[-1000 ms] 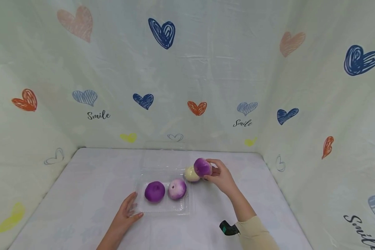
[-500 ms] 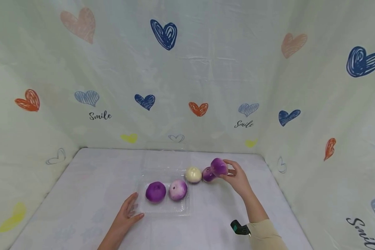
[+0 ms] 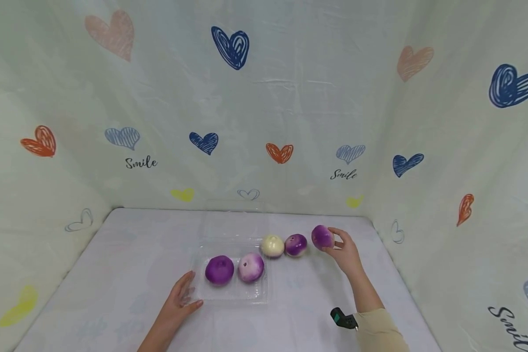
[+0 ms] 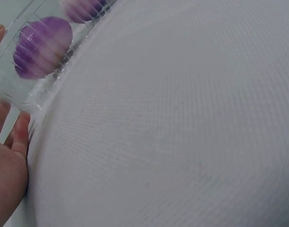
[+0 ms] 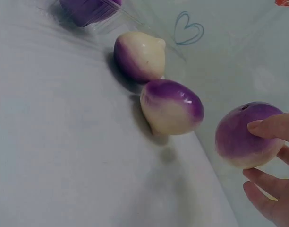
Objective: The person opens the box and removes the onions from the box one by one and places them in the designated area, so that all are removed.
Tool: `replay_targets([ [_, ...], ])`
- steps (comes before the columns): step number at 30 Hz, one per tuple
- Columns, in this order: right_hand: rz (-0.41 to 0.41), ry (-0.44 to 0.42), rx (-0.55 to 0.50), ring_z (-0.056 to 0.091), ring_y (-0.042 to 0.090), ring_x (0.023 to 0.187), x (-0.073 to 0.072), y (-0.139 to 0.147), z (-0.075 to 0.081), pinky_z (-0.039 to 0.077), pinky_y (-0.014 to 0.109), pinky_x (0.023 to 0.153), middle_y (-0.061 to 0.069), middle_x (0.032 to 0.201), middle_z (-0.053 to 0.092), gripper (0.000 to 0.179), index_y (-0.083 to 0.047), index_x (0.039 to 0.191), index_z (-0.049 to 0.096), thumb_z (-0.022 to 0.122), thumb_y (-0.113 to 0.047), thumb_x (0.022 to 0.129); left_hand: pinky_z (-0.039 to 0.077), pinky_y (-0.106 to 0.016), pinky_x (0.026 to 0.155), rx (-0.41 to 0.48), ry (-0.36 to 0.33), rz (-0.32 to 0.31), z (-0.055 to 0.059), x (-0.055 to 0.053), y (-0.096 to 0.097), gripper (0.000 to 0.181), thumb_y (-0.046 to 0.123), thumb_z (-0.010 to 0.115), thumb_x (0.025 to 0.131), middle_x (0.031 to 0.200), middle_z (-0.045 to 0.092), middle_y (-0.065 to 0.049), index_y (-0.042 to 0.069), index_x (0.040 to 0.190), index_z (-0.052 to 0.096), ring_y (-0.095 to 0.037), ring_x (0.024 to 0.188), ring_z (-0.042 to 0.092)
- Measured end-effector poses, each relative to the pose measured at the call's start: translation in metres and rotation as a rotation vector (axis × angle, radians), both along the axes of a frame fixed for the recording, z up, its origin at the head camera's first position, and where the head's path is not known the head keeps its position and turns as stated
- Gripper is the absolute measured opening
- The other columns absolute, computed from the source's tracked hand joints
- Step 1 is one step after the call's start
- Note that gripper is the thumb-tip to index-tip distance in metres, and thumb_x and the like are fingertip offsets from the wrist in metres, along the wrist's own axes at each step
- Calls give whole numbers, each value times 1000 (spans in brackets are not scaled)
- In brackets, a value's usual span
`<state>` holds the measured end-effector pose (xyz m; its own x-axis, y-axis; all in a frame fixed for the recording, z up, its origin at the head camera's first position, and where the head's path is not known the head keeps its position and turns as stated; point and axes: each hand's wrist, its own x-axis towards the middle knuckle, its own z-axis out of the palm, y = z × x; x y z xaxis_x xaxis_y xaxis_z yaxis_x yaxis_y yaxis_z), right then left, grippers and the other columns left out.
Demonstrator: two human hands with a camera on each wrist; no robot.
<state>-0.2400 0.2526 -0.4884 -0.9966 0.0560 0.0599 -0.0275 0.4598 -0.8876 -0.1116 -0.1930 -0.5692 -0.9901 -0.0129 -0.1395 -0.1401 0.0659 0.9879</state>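
Note:
My right hand (image 3: 346, 254) holds a purple-and-white turnip (image 3: 323, 237) between thumb and fingers at the table's back right. In the right wrist view, this turnip (image 5: 248, 137) hangs beside a second turnip (image 5: 172, 108) on the table. Left of that one sits a paler turnip (image 3: 272, 246), close by a clear plastic clamshell box (image 3: 233, 293). Inside the box lie a deep purple turnip (image 3: 219, 270) and a pink-white turnip (image 3: 251, 267). My left hand (image 3: 177, 296) rests at the box's front left corner, fingers along its left side and thumb at the front edge.
The box's transparent lid (image 3: 233, 225) stands raised at the back. A white cloth covers the table (image 3: 114, 274). Behind it hangs a pale curtain (image 3: 308, 112) printed with hearts. A black wrist-worn device (image 3: 343, 319) juts from my right sleeve.
My right hand has carried its turnip to the right and slightly lower, away from the box. The turnip behind it has come into full view. My left hand has stayed at the box.

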Motion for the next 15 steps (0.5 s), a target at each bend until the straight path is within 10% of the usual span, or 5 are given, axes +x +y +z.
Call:
replay_targets([
  [15, 2, -38, -8, 46, 48, 122, -12, 15, -30, 49, 48, 91, 23, 147, 36, 59, -1, 135, 51, 67, 13, 80, 18, -63, 108, 21, 16, -8, 2, 1, 1, 83, 3, 72, 86, 159, 16, -22, 8, 152, 22, -46, 140, 20],
])
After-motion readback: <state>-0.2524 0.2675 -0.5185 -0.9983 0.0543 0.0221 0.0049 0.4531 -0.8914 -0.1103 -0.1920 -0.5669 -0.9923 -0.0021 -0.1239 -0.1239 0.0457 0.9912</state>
